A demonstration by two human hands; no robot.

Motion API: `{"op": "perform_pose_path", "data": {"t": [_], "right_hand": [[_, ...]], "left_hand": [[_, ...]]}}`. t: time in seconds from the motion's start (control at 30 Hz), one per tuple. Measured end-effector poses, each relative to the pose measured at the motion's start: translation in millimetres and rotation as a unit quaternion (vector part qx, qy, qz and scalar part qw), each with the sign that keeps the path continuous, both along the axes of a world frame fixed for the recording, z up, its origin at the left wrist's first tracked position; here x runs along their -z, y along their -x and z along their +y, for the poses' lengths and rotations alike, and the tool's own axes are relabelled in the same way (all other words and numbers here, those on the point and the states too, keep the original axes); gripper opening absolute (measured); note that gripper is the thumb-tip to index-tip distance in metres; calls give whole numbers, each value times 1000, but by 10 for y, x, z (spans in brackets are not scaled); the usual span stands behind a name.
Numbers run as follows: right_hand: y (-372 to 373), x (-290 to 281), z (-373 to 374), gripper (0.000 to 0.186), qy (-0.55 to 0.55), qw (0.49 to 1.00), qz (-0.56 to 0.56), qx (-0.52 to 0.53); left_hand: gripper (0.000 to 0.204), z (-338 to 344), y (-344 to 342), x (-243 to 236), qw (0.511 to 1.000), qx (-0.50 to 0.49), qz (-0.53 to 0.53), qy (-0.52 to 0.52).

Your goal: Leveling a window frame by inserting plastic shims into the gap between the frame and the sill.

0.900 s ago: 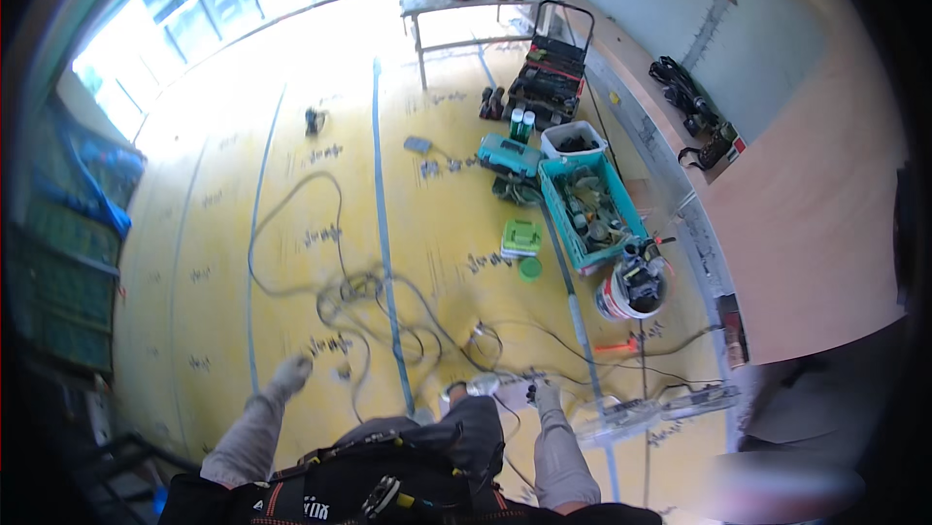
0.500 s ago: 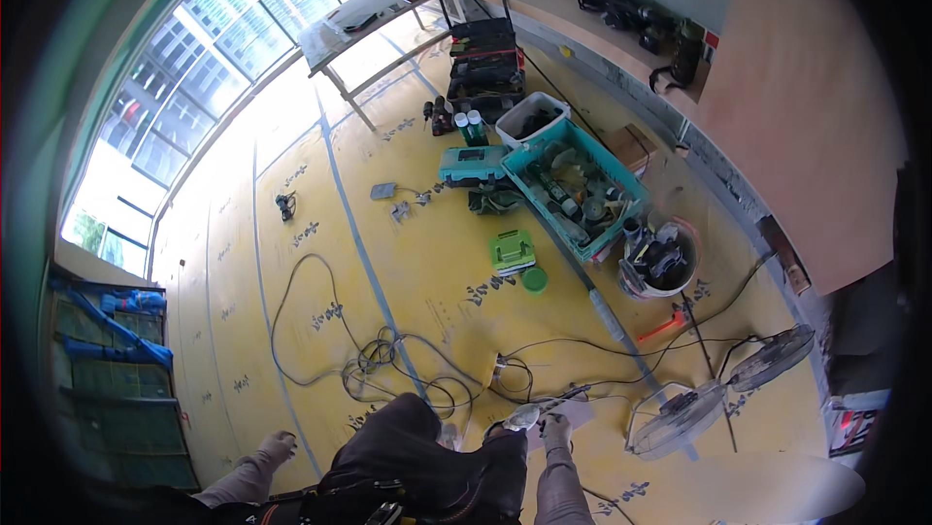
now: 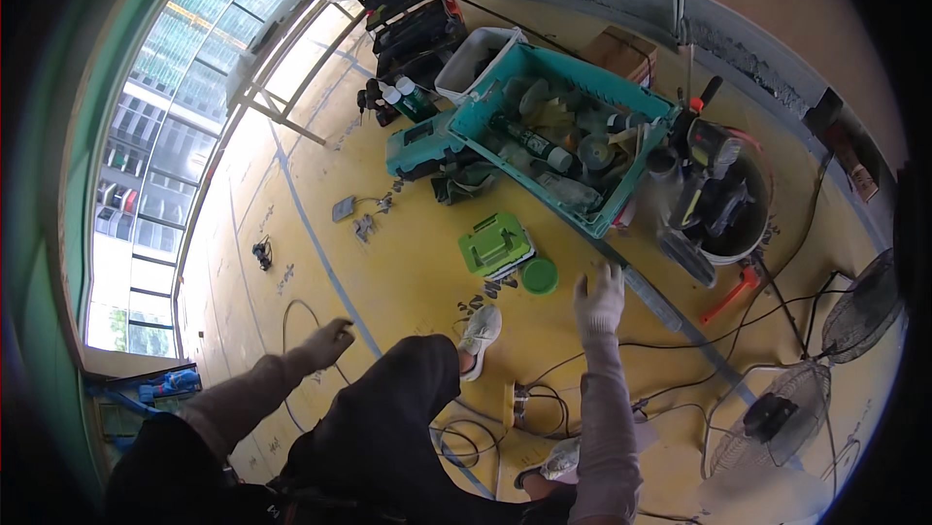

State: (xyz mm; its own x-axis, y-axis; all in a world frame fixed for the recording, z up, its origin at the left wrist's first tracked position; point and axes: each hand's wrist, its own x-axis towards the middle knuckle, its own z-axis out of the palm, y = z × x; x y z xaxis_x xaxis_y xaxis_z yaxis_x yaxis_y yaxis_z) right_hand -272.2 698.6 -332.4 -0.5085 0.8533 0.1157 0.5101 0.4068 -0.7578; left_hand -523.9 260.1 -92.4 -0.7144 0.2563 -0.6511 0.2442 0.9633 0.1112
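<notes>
The right hand, in a pale glove, is raised over the yellow floor with its grip spread wide, fingers fanned and holding nothing. It hangs just beside a round green lid lying flat on the floor, apart from it. Next to the lid sits a green case, flat, its long axis running from lower left up to the right, towards the teal crate. That crate is packed with bottles and discs, and its long side slants from upper left down to the right. A white bucket full of tools stands at the crate's right end.

The left hand is flung out well away over the floor, near a blue tape line; its grip looks loosely curled and empty. A white shoe is planted below the lid, and cables trail past it.
</notes>
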Motion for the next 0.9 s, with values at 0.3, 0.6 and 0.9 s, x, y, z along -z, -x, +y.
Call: {"op": "perform_pose_path", "data": {"t": [0.3,0.6,0.9], "right_hand": [[1450,947,970,39,-225,941,-225,-114],[1422,961,925,35,-211,933,-272,-108],[1436,913,991,37,-183,923,-325,-93]], "left_hand": [[76,3396,2791,2858,938,130,165,-274],[95,5540,4359,3504,896,82,305,-314],[70,5785,5030,3865,906,197,225,-300]]}}
